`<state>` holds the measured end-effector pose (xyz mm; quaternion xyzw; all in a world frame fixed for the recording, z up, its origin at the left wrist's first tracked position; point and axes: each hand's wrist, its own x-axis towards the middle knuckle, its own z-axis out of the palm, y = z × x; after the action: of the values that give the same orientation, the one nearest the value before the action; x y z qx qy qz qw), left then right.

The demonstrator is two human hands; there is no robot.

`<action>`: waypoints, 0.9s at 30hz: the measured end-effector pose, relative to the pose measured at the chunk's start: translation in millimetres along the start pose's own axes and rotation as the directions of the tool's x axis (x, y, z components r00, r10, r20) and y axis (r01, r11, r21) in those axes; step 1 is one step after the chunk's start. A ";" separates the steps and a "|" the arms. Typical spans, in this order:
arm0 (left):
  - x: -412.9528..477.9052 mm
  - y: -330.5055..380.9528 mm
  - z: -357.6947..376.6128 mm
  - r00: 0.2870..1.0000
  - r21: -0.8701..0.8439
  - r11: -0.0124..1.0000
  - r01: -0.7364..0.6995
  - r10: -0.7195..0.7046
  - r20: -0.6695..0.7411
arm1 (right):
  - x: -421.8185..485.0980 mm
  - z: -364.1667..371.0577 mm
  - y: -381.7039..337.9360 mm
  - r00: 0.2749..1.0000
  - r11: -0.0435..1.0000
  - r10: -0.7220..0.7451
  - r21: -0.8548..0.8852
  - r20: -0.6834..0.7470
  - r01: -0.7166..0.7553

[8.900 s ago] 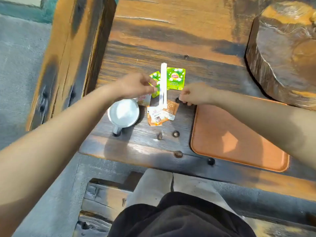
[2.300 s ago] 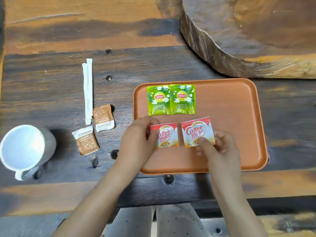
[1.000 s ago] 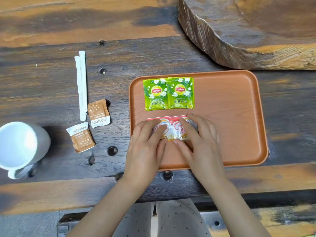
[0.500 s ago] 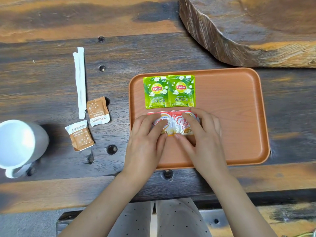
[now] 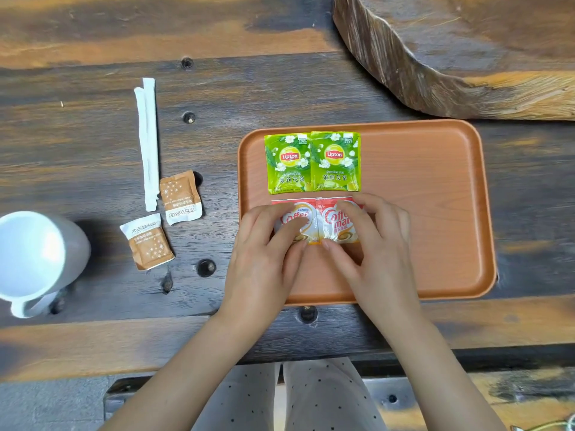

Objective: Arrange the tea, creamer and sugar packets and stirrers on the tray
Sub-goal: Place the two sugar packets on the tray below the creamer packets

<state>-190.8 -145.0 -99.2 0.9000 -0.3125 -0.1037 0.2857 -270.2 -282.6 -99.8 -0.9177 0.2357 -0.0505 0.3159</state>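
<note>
An orange tray (image 5: 435,213) lies on the wooden table. Two green Lipton tea packets (image 5: 312,162) sit side by side at its upper left. Just below them lie two red-and-white creamer packets, side by side and touching. My left hand (image 5: 264,259) presses its fingers on the left creamer packet (image 5: 298,217). My right hand (image 5: 373,253) presses on the right creamer packet (image 5: 337,223). Left of the tray, on the table, lie two brown sugar packets (image 5: 180,197) (image 5: 147,241) and two white wrapped stirrers (image 5: 147,141).
A white mug (image 5: 37,259) stands at the table's left edge. A thick round wooden slab (image 5: 466,51) rises behind the tray at the upper right. The right half of the tray holds nothing. My knees show below the table's front edge.
Over the last second both hands have stayed on the creamer packets, nudging them together under the tea packets. Earlier the creamers were apart; before that everything lay piled left of the tray.
</note>
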 end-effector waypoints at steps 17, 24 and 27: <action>-39.3 -97.2 -64.4 0.852 0.236 0.820 0.521 -0.483 -0.200 | 81.5 76.2 -118.2 0.906 0.914 -0.348 -0.127 0.243 0.385; -43.3 -87.2 -61.4 0.823 0.104 0.838 0.536 -0.491 -0.284 | 91.3 95.4 -130.8 0.865 0.878 -0.361 -0.184 0.350 0.441; -46.4 -83.3 -61.9 0.810 -0.010 0.845 0.534 -0.515 -0.282 | 84.5 95.6 -136.2 0.883 0.889 -0.335 -0.201 0.328 0.412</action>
<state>-162.6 -34.9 -96.6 0.9660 -0.0128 -0.0422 0.2546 -117.9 -174.8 -98.3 -0.9772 0.0097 0.0533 0.2053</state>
